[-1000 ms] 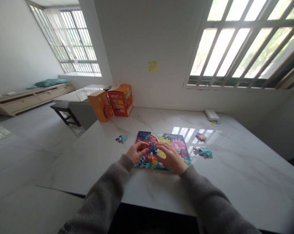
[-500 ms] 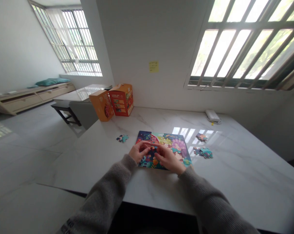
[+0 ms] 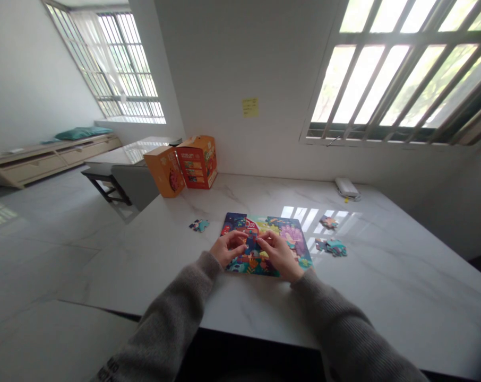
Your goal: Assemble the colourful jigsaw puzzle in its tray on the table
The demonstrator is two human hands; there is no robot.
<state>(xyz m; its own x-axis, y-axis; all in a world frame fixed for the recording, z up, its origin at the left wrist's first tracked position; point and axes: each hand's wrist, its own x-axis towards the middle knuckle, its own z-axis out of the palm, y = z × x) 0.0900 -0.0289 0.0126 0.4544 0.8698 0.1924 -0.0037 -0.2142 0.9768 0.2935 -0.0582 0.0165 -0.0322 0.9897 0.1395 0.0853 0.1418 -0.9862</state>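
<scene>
A colourful jigsaw puzzle (image 3: 292, 233) lies flat on the white marbled table, with many pieces joined. Over its left part is my left hand (image 3: 227, 248), fingers curled with a gap between thumb and fingertips and nothing visible in it. My right hand (image 3: 280, 254) is over the middle, its thumb and index finger pinched at the edge of a small dark piece (image 3: 252, 240). Loose pieces (image 3: 199, 225) lie left of the puzzle. To its right are two more groups, an orange one (image 3: 328, 222) and a teal one (image 3: 332, 246).
Two orange boxes (image 3: 196, 162) stand at the table's back left. A white device (image 3: 346, 188) with a cable sits at the back right near the wall. The table's (image 3: 264, 313) front edge runs below my forearms.
My hands have moved slightly apart, and the left fingers have opened away from the dark piece. The right fingertips have shifted up a little. The whole view has shifted slightly.
</scene>
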